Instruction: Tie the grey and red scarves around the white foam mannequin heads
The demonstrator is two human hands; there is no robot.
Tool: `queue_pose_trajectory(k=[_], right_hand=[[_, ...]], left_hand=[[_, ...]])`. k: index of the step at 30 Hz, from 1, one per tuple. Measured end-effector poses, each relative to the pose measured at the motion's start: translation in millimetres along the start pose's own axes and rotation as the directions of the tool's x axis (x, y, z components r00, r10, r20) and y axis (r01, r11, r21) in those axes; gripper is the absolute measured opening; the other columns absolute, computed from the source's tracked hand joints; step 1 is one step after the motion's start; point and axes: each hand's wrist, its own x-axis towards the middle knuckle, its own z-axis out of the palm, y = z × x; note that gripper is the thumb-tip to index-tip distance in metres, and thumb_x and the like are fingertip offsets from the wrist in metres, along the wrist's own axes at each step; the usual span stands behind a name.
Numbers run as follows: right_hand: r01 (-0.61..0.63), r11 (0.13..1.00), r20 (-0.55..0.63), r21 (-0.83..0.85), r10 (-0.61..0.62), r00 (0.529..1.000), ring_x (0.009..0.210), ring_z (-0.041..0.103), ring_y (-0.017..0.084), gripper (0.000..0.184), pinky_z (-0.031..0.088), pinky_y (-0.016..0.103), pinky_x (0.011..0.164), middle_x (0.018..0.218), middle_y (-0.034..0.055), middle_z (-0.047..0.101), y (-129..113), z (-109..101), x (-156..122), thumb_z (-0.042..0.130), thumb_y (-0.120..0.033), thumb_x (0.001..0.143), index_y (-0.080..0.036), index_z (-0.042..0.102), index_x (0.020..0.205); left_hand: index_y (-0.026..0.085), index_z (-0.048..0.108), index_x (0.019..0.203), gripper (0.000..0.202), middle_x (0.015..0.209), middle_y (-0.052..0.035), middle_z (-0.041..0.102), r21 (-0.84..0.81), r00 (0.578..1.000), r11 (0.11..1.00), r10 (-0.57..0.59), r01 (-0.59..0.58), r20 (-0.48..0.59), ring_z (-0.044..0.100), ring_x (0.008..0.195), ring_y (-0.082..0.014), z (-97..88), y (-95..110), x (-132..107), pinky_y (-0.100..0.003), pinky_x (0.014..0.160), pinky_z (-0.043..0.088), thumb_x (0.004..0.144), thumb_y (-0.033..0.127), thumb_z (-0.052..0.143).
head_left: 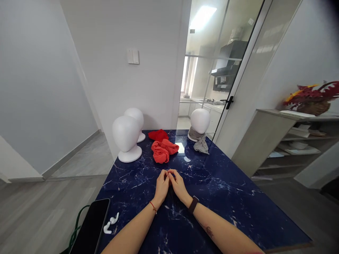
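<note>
My left hand (161,186) and my right hand (179,186) rest on the dark blue marbled table (212,197), their curled fingertips meeting. Both are closed, and no object shows in them. Just beyond them lies a crumpled coral-red cloth (162,150), with a brighter red cloth (158,135) touching it behind. To the left stand two white mannequin heads, a nearer one (126,135) and one partly hidden behind it (135,118). At the far right, another white mannequin head (200,120) has a grey cloth (200,140) wrapped about its neck, one end trailing on the table.
A black phone (91,225) and white earbuds (111,223) lie at the table's near left, with a green cable (76,225) beside the phone. A glass door (212,70) stands behind the table. To the right is a shelf unit (280,141) with a flower basket (312,100).
</note>
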Motion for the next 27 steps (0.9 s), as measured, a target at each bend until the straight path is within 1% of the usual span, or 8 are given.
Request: queue_pose_trajectory(k=[2, 5, 7, 9, 11, 19, 24, 27], right_hand=[[-0.019, 1.000, 0.006, 0.008, 0.019, 1.000, 0.086, 0.059, 0.019, 0.022, 0.048, 0.030, 0.076, 0.094, 0.0055, 0.062, 2.9, -0.1, 1.8, 0.045, -0.036, 0.090, -0.019, 0.059, 0.094], [-0.045, 0.999, 0.026, 0.028, 0.044, 0.999, 0.073, 0.058, 0.016, 0.024, 0.048, 0.027, 0.063, 0.089, 0.0044, 0.061, 6.3, 0.9, 3.1, 0.045, -0.039, 0.089, -0.019, 0.059, 0.092], [-0.068, 0.996, 0.036, 0.049, 0.066, 0.997, 0.062, 0.055, 0.014, 0.025, 0.046, 0.025, 0.054, 0.084, 0.0032, 0.059, 8.2, 1.4, 3.2, 0.045, -0.040, 0.089, -0.019, 0.059, 0.092], [-0.085, 0.994, 0.037, 0.064, 0.082, 0.996, 0.056, 0.052, 0.013, 0.026, 0.044, 0.025, 0.050, 0.079, 0.0018, 0.058, 9.8, 1.7, 3.2, 0.046, -0.042, 0.088, -0.019, 0.059, 0.091], [-0.095, 0.993, 0.036, 0.070, 0.093, 0.995, 0.054, 0.051, 0.012, 0.026, 0.044, 0.024, 0.049, 0.076, 0.0010, 0.058, 10.8, 1.9, 3.4, 0.047, -0.043, 0.087, -0.019, 0.059, 0.090], [-0.092, 0.995, 0.030, 0.045, 0.090, 0.995, 0.055, 0.053, 0.014, 0.030, 0.045, 0.025, 0.050, 0.075, 0.0022, 0.061, 6.4, 0.3, 3.2, 0.048, -0.046, 0.086, -0.020, 0.062, 0.090], [-0.107, 0.992, 0.057, 0.069, 0.103, 0.993, 0.051, 0.050, 0.012, 0.030, 0.043, 0.025, 0.047, 0.073, 0.0010, 0.059, 4.7, 1.4, 3.1, 0.048, -0.047, 0.086, -0.020, 0.061, 0.090], [-0.108, 0.991, 0.060, 0.084, 0.103, 0.993, 0.051, 0.050, 0.012, 0.030, 0.043, 0.024, 0.047, 0.074, 0.0009, 0.059, 4.4, 1.7, 2.7, 0.048, -0.047, 0.086, -0.020, 0.060, 0.088]], left_hand=[[0.020, 0.045, 0.072, 0.016, 0.068, 0.0039, 0.048, -0.014, 1.000, 1.000, -0.026, 0.026, 0.002, 0.045, 0.064, -0.0118, -0.6, -0.9, 0.0, -0.023, 0.061, 0.038, 0.083, 0.031, 0.045], [0.021, 0.042, 0.069, 0.018, 0.064, 0.0053, 0.044, -0.027, 0.999, 0.998, -0.053, 0.053, -0.001, 0.042, 0.059, -0.0106, -1.1, -3.4, 0.4, -0.022, 0.058, 0.036, 0.083, 0.032, 0.045], [0.021, 0.041, 0.068, 0.019, 0.063, 0.0057, 0.043, -0.030, 0.998, 0.998, -0.064, 0.064, -0.005, 0.041, 0.057, -0.0102, -1.1, -4.9, 1.0, -0.022, 0.056, 0.035, 0.083, 0.031, 0.045], [0.021, 0.040, 0.066, 0.020, 0.061, 0.0058, 0.042, -0.028, 0.997, 0.997, -0.071, 0.070, -0.010, 0.041, 0.057, -0.0103, -0.9, -5.7, 1.8, -0.022, 0.056, 0.035, 0.082, 0.031, 0.045], [0.021, 0.040, 0.065, 0.021, 0.061, 0.0057, 0.042, -0.025, 0.997, 0.997, -0.075, 0.074, -0.015, 0.041, 0.057, -0.0105, -0.8, -6.1, 2.4, -0.022, 0.056, 0.034, 0.082, 0.031, 0.045], [0.021, 0.040, 0.065, 0.020, 0.062, 0.0054, 0.042, -0.013, 0.997, 0.997, -0.072, 0.072, -0.027, 0.040, 0.059, -0.0109, -1.5, -7.2, 2.1, -0.023, 0.057, 0.034, 0.082, 0.030, 0.045], [0.021, 0.040, 0.067, 0.020, 0.063, 0.0050, 0.041, -0.035, 0.997, 0.996, -0.078, 0.077, -0.027, 0.041, 0.058, -0.0115, -1.8, -8.9, 1.1, -0.023, 0.055, 0.034, 0.084, 0.031, 0.040], [0.021, 0.040, 0.068, 0.019, 0.063, 0.0050, 0.041, -0.057, 0.997, 0.996, -0.075, 0.074, -0.024, 0.041, 0.057, -0.0114, -2.0, -8.5, 0.0, -0.023, 0.054, 0.034, 0.085, 0.029, 0.038]])
